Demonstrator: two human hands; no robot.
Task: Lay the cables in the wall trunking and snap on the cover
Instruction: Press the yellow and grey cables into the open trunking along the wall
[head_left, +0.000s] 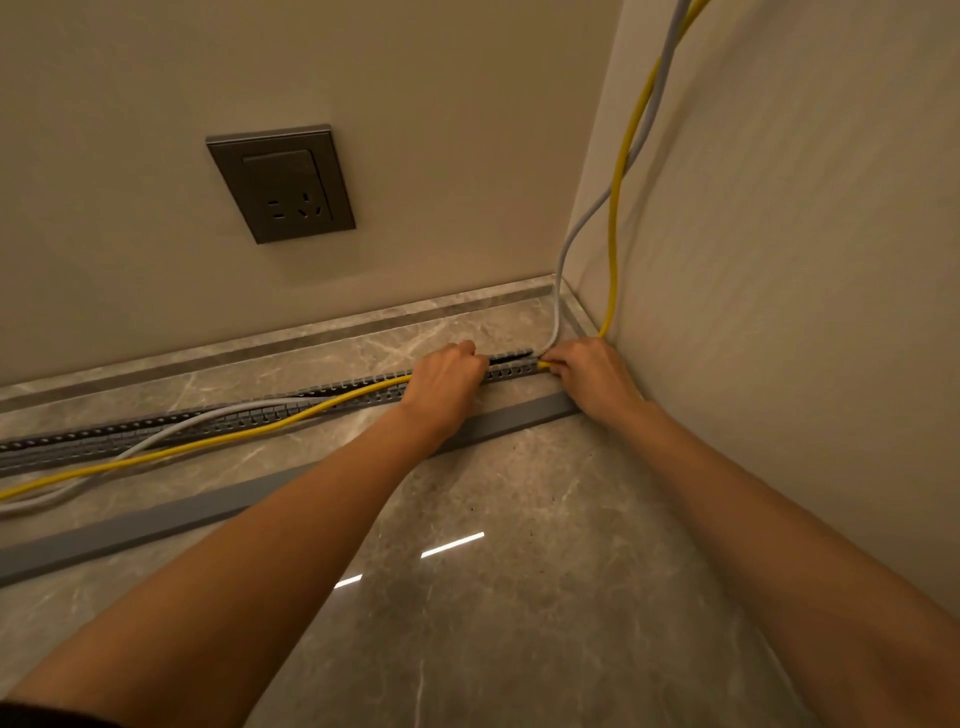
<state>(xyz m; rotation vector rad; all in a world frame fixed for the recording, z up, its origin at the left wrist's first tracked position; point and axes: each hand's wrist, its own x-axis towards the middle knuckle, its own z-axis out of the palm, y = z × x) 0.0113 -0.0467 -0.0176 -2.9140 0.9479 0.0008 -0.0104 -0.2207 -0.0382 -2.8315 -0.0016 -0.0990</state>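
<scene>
A grey slotted trunking (343, 387) lies on the marble floor along the back wall, its right end near the corner. A yellow cable (618, 171) and a grey cable (566, 249) hang down the corner, then run left along the trunking and spill out over its front side. My left hand (447, 376) presses down on the trunking and the yellow cable near its right end. At the very end of the trunking my right hand (587, 369) pinches the yellow cable. The flat grey cover strip (156, 522) lies loose on the floor in front, passing under both forearms.
A dark wall socket (283, 184) sits on the back wall above the trunking. A marble skirting (311, 325) runs along the wall base. The side wall closes the space on the right. Glossy floor tiles (493, 597) spread toward me.
</scene>
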